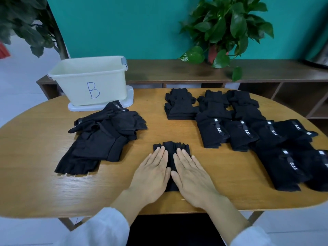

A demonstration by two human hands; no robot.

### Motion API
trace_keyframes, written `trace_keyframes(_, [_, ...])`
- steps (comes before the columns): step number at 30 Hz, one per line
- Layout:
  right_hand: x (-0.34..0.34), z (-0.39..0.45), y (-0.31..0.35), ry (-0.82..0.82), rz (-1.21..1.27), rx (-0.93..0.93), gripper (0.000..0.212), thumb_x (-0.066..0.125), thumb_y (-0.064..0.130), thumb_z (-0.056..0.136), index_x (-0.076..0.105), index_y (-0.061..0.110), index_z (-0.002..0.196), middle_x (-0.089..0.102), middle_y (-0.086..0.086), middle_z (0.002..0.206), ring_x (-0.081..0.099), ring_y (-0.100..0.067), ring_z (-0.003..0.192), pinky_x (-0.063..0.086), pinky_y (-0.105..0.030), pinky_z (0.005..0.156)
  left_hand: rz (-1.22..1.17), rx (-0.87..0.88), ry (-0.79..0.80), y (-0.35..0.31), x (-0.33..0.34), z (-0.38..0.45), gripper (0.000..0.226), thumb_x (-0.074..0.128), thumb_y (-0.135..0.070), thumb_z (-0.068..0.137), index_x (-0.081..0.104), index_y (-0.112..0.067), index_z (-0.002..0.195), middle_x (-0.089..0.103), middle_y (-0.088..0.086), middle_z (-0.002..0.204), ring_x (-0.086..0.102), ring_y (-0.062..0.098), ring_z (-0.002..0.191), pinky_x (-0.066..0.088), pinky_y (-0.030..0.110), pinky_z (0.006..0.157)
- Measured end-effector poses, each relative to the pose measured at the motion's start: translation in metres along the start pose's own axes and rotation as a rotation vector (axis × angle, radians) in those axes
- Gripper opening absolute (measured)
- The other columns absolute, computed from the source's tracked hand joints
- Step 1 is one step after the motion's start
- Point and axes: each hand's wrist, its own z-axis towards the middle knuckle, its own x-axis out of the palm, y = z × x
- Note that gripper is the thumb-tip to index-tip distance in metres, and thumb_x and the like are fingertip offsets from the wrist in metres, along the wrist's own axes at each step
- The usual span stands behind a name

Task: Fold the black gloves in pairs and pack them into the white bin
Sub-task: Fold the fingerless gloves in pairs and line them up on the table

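1. Under the fingers (160, 153) of both hands, a black glove pair (171, 148) is lying flat on the table (44, 183), well in front of the bin (88, 80) and to its right.
2. Fingers are lying straight and relaxed, pressing the fabric rather than gripping it; neither hand is curling round anything.
3. Left hand (150, 176) is covering the pair's left half and right hand (192, 178) its right half, thumbs nearly meeting over the middle.
4. Pair looks soft, light and limp, likely springing open when let go; I judge pinching both layers at the cuff edge nearest the person, then folding toward the fingertip end, to be the safest hold.
5. Loose gloves (104, 137) are sitting heaped just in front of the bin, some overlapping.
6. Folded gloves (248, 132) are lying in rows well to the bin's right.
7. Bin is standing on a white lid, marked B; its inside is not showing, so whether any pairs are packed cannot be told.
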Motion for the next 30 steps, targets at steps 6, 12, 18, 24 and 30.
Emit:
trace_keyframes(6, [0.008,0.0,0.0,0.003,0.0,0.013,0.09,-0.037,0.057,0.07,-0.021,0.02,0.15,-0.03,0.006,0.156,-0.03,-0.005,0.141,-0.018,-0.028,0.117,-0.008,0.028,-0.077,0.004,0.009,-0.007,0.086,-0.024,-0.049,0.078,-0.007,-0.014,0.154,-0.013,0.001,0.162,-0.019,0.007,0.146,-0.014,0.023,0.116])
trace_keyframes(12, [0.013,0.002,-0.004,-0.039,0.033,0.023,0.098,-0.039,0.067,0.065,-0.016,0.024,0.15,-0.025,0.012,0.155,-0.026,0.003,0.141,-0.019,-0.02,0.114,-0.138,0.039,-0.136,0.007,0.009,-0.008,0.082,-0.01,-0.06,0.09,0.008,-0.015,0.156,-0.001,-0.001,0.164,-0.011,0.003,0.146,-0.014,0.016,0.113])
trace_keyframes(18, [-0.016,-0.005,-0.001,-0.272,0.706,0.134,0.043,0.045,0.034,0.1,0.045,0.025,0.142,0.035,0.017,0.145,0.009,0.031,0.122,0.007,-0.007,0.109,-0.423,0.024,-0.297,0.039,-0.011,-0.037,0.049,0.037,-0.033,0.104,0.041,-0.01,0.147,0.031,-0.005,0.154,0.019,0.005,0.146,0.003,0.008,0.114])
trace_keyframes(24, [-0.036,0.018,0.019,-0.333,0.552,0.084,0.033,0.057,0.018,0.097,0.062,0.022,0.13,0.065,0.007,0.124,0.056,-0.011,0.12,0.042,-0.024,0.101,-0.332,-0.197,-0.468,0.105,-0.026,-0.062,0.038,0.062,-0.026,0.095,0.062,-0.013,0.131,0.059,0.0,0.135,0.052,0.016,0.127,0.039,0.029,0.109])
trace_keyframes(30, [-0.053,0.059,0.06,-0.281,0.237,-0.121,0.041,0.052,0.015,0.099,0.052,0.023,0.139,0.06,-0.001,0.133,0.041,-0.022,0.137,0.034,-0.033,0.11,-0.23,-0.179,-0.421,0.132,-0.039,-0.06,0.045,0.067,-0.029,0.092,0.058,-0.018,0.135,0.054,-0.005,0.14,0.044,0.012,0.133,0.026,0.021,0.11])
